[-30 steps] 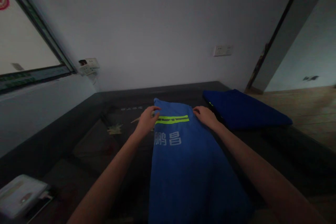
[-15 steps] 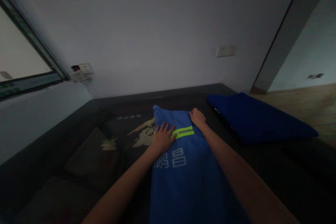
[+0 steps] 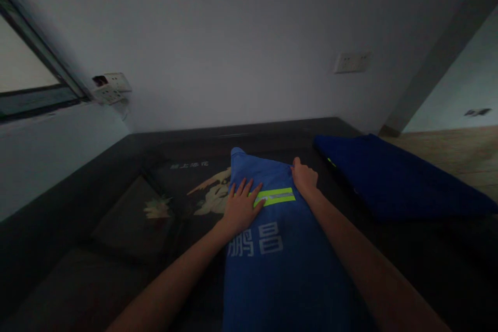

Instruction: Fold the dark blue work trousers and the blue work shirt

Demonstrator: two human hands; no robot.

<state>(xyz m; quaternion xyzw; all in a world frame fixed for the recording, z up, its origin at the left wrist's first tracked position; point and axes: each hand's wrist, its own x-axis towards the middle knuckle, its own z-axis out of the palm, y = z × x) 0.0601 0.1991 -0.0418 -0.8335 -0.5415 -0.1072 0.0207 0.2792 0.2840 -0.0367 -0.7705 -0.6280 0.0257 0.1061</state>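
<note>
A blue work jacket (image 3: 280, 285), folded lengthwise, lies on the dark table (image 3: 187, 142). It bears a yellow-green reflective strip and white characters below that. My left hand (image 3: 241, 206) rests flat on the cloth with its fingers spread, over the left end of the strip. At the jacket's upper right corner, my right hand (image 3: 304, 176) is closed on the edge of the fabric. The jacket's lower end runs out of view at the bottom.
To the right lies a darker blue folded garment (image 3: 392, 174) with a small yellow-green edge. Wall sockets (image 3: 353, 62) sit on the wall behind the table, and more sockets (image 3: 112, 88) hang at the left corner. A flower picture (image 3: 216, 194) decorates the tabletop.
My left hand has gone from the jacket's upper left edge to lying flat across the strip. My right hand has closed on the upper right corner. The view has shifted slightly.
</note>
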